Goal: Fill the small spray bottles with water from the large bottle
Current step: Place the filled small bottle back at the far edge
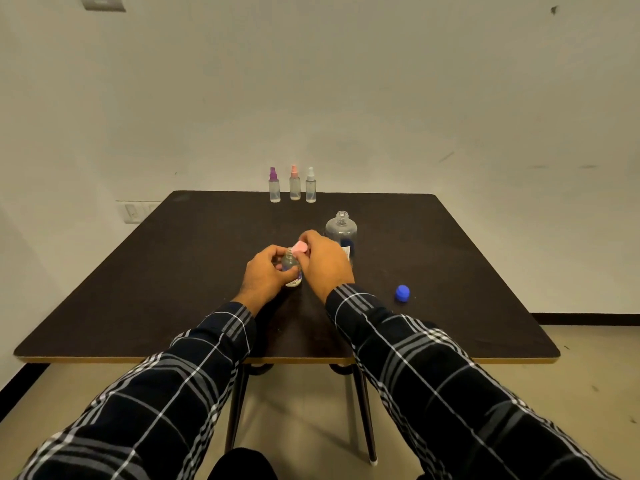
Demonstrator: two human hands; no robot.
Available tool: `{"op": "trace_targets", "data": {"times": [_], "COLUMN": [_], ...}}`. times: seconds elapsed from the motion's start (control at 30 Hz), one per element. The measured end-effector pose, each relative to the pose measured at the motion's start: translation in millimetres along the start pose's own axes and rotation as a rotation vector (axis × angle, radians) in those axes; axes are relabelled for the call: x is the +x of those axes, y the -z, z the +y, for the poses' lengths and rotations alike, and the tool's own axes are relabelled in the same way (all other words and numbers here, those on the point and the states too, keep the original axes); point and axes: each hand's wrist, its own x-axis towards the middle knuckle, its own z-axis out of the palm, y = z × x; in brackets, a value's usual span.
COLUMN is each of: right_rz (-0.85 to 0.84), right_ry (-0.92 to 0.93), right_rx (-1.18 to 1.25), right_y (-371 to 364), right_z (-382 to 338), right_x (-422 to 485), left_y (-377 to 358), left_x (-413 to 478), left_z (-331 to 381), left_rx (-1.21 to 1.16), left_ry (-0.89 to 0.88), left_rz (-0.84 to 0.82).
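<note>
A small spray bottle [292, 268] is being grasped by the left hand [266, 275]; its pink cap [298, 248] is being pinched by right hand [323, 261] fingers.

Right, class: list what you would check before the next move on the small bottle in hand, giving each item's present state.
1. Left hand grips small clear labelled bottle: ok.
2. Right hand pinches its pink plastic cap: ok.
3. Cap fully tightened: cannot tell.
4. Large clear plastic bottle upright, mouth open: ok.
5. Round blue plastic cap lies apart on dark table: ok.
</note>
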Motion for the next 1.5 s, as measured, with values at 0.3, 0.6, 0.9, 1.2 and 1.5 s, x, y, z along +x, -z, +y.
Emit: {"op": "trace_targets", "data": {"times": [0.3,0.6,0.9,1.2,1.5], "right_rz": [-0.249,-0.248,-0.094,-0.052,-0.193], "right_ry": [0.065,-0.053,0.015,-0.066,-0.021], "right_rx": [-0.225,-0.283,-0.175,-0.425,-0.176], "right_y": [8,8,-3,8,-3], "right_z": [-16,-26,-26,-26,-17], "right_x": [22,28,18,18,22], "left_y": [1,1,1,2,2], "left_x": [1,-1,0,1,1], "left_z": [1,2,3,0,-1], "left_rx": [-0.017,0.003,0.03,0.026,-0.003], "left_ry": [0.027,0.04,0.039,0.02,0.03], "left_rz": [-0.014,-0.02,-0.009,-0.025,-0.024]}}
